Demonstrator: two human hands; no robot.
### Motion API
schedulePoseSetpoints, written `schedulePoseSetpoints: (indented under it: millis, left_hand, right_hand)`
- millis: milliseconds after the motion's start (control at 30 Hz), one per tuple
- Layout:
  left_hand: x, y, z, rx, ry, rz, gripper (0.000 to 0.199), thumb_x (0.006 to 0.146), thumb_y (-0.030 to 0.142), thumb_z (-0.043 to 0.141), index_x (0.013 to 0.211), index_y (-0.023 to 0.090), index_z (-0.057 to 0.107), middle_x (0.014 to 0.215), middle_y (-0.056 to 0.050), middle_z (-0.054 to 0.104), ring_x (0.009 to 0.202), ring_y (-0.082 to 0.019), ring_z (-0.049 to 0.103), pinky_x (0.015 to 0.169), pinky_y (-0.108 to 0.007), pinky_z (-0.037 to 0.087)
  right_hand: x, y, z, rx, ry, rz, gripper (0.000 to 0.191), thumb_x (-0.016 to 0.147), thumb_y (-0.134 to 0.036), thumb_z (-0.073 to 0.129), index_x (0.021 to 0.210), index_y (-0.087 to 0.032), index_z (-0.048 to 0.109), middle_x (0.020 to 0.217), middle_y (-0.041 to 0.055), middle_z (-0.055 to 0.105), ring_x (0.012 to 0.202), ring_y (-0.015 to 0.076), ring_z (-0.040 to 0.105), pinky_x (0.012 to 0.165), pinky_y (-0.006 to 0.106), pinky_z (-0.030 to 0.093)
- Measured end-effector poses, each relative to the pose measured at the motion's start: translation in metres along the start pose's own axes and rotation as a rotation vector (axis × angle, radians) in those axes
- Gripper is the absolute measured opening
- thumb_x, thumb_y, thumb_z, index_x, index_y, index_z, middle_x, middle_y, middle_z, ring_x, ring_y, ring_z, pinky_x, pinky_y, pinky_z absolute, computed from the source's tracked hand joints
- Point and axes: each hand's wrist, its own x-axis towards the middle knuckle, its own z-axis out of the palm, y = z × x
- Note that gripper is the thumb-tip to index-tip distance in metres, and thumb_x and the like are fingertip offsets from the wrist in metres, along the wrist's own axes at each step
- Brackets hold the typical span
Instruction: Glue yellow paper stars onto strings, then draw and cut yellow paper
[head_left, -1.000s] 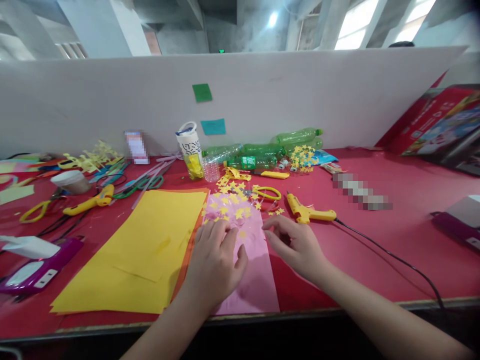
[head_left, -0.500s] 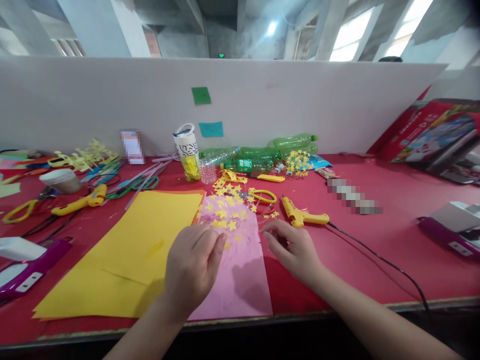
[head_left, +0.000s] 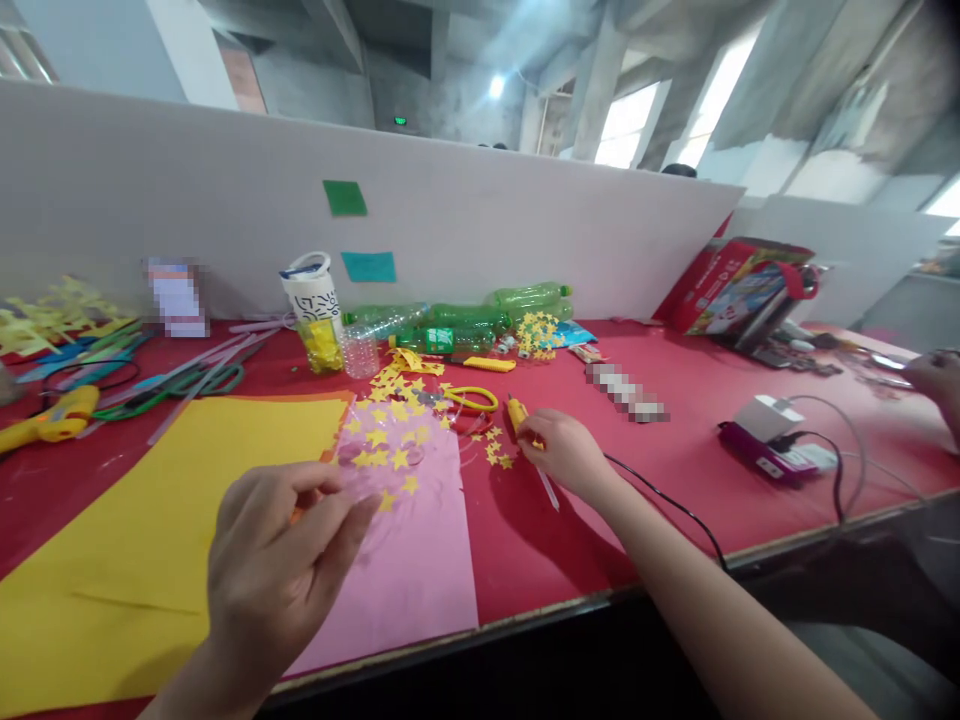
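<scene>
My left hand [head_left: 281, 560] hovers over the yellow and pink sheets, thumb and fingertips drawn together in a pinch. What lies between them, if anything, is too small to make out. My right hand [head_left: 566, 452] has its fingers curled around a yellow glue gun [head_left: 516, 412], whose handle is mostly hidden beneath it. A clear glue stick [head_left: 551, 492] shows just below that hand. Yellow paper stars [head_left: 377, 438] are scattered on the pink sheet [head_left: 420, 560], with a few more stars [head_left: 495, 448] on the red table by the glue gun.
Yellow paper [head_left: 142, 500] covers the left front. Behind the stars are yellow-handled scissors [head_left: 472, 398], a yellow cutter [head_left: 489, 364], green bottles [head_left: 469, 318] and a white cup [head_left: 311, 295]. A purple power strip [head_left: 772, 462] lies right; another person's hand [head_left: 937, 375] is at the far right.
The view has turned to the right. My right hand has moved onto the glue gun. My left hand has gone from a loose fist to a pinch, nearer the camera.
</scene>
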Motion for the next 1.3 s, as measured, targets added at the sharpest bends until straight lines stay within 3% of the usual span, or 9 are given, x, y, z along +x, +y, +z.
schedulePoseSetpoints:
  millis: [67,267,467,600,700,833,933,1100,1300]
  left_hand:
    - [-0.001,0.002,0.001,0.034,0.019,-0.01,0.013,0.076,0.013,0.068,0.074,0.022,0.057,0.083,-0.004,0.055,0.071,-0.019,0.052,0.07,-0.038,0.042]
    - [-0.007,0.011,0.011,-0.022,0.028,-0.047,0.036,0.074,0.007,0.066,0.107,0.017,0.055,0.097,-0.01,0.058,0.092,-0.023,0.057,0.082,-0.04,0.049]
    - [-0.023,0.033,0.01,-0.202,-0.272,0.258,0.03,0.081,0.007,0.052,0.111,0.014,0.054,0.084,-0.008,0.067,0.076,-0.018,0.062,0.069,-0.03,0.052]
    - [-0.027,0.048,0.016,-0.253,-0.482,0.273,0.028,0.084,0.009,0.046,0.111,0.011,0.054,0.075,-0.008,0.065,0.067,-0.019,0.061,0.059,-0.03,0.049]
    - [-0.029,0.051,0.022,-0.337,-0.565,0.036,0.023,0.086,0.012,0.044,0.104,0.015,0.058,0.075,-0.006,0.064,0.067,-0.017,0.058,0.06,-0.029,0.046]
    - [-0.027,0.053,0.03,-0.711,-0.672,-0.606,0.02,0.09,0.025,0.046,0.098,0.021,0.063,0.086,-0.005,0.065,0.068,-0.013,0.056,0.063,-0.026,0.045]
    - [-0.024,0.055,0.036,-1.044,-0.652,-0.967,0.027,0.088,0.036,0.049,0.101,0.018,0.064,0.073,-0.003,0.063,0.058,-0.012,0.052,0.054,-0.025,0.042]
    - [-0.017,0.057,0.037,-1.322,-0.516,-1.178,0.023,0.084,0.034,0.056,0.083,0.013,0.065,0.06,-0.001,0.058,0.058,-0.012,0.051,0.056,-0.024,0.039]
    - [-0.016,0.054,0.037,-1.352,-0.487,-1.228,0.029,0.083,0.038,0.058,0.068,0.013,0.06,0.054,0.0,0.053,0.051,-0.01,0.046,0.052,-0.024,0.036]
  right_hand:
    - [-0.004,-0.004,0.003,-0.056,-0.054,-0.086,0.007,0.077,-0.017,0.061,0.074,-0.019,0.067,0.079,0.0043,0.064,0.079,0.0182,0.055,0.07,0.027,0.039]
    - [-0.008,-0.017,0.019,-0.174,-0.07,-0.195,0.016,0.087,-0.026,0.056,0.08,-0.018,0.068,0.084,0.0075,0.061,0.087,0.0222,0.05,0.077,0.035,0.037]
    - [-0.003,-0.023,0.034,-0.177,-0.029,-0.312,0.022,0.089,-0.02,0.053,0.071,-0.017,0.066,0.078,0.0071,0.06,0.081,0.0217,0.049,0.077,0.037,0.035]
    - [-0.001,-0.025,0.037,-0.157,0.022,-0.371,0.024,0.087,-0.011,0.052,0.066,-0.016,0.063,0.073,0.0066,0.059,0.076,0.0202,0.049,0.076,0.036,0.035]
    - [-0.002,-0.027,0.029,-0.146,0.081,-0.342,0.019,0.085,-0.012,0.053,0.068,-0.016,0.062,0.073,0.0059,0.059,0.074,0.0196,0.05,0.074,0.035,0.037]
    - [-0.014,-0.042,0.006,-0.113,0.18,-0.278,0.011,0.086,-0.015,0.051,0.082,-0.015,0.061,0.084,0.0068,0.06,0.08,0.0187,0.052,0.075,0.034,0.039]
    - [-0.027,-0.064,-0.007,0.037,0.26,-0.406,0.01,0.086,-0.016,0.052,0.086,-0.018,0.061,0.084,0.0044,0.061,0.08,0.0175,0.052,0.078,0.034,0.04]
    - [-0.039,-0.085,-0.009,0.016,0.244,-0.635,0.011,0.086,-0.015,0.052,0.087,-0.019,0.062,0.079,0.0034,0.062,0.075,0.0175,0.05,0.083,0.037,0.04]
    - [-0.04,-0.088,-0.006,0.041,0.221,-0.698,0.015,0.086,-0.013,0.05,0.093,-0.018,0.063,0.078,0.0044,0.062,0.074,0.0181,0.051,0.082,0.038,0.042]
